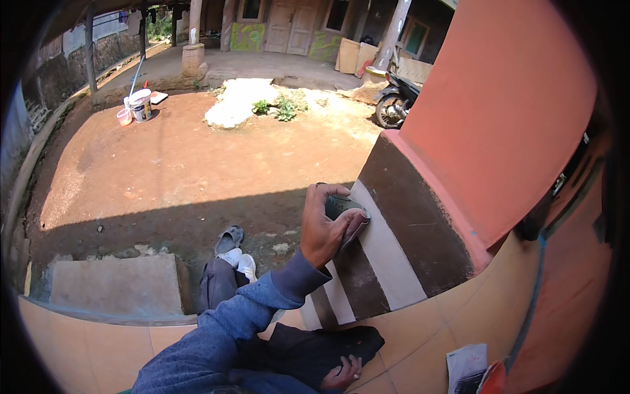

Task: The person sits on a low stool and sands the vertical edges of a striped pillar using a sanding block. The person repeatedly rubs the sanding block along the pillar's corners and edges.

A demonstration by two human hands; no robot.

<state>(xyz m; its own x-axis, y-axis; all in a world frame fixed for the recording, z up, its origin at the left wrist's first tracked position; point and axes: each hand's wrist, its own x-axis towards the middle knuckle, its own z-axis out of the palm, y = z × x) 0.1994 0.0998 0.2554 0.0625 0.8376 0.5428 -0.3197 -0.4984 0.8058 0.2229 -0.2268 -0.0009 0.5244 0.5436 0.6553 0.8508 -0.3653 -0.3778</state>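
Note:
My left hand (322, 224) grips a curled sheet of sandpaper (338, 206), its printed green-grey backing showing between thumb and fingers. The sheet is up against the striped base (413, 216) of a pillar, painted in dark brown and pale grey bands; the hand hides the exact contact. Above the base rises the salmon-coloured pillar (502, 98). Down at the bottom, my right hand (343, 373) rests on my dark-trousered knee (325, 344), fingers slightly apart and holding nothing.
Orange floor tiles (418, 344) surround the base. Beside a concrete step (118, 285) are my shoe (246, 266) and a grey clog (230, 240). A paint bucket (141, 106) and a motorcycle (396, 101) stand in the dirt yard. A paint-marked white sheet (466, 362) lies lower right.

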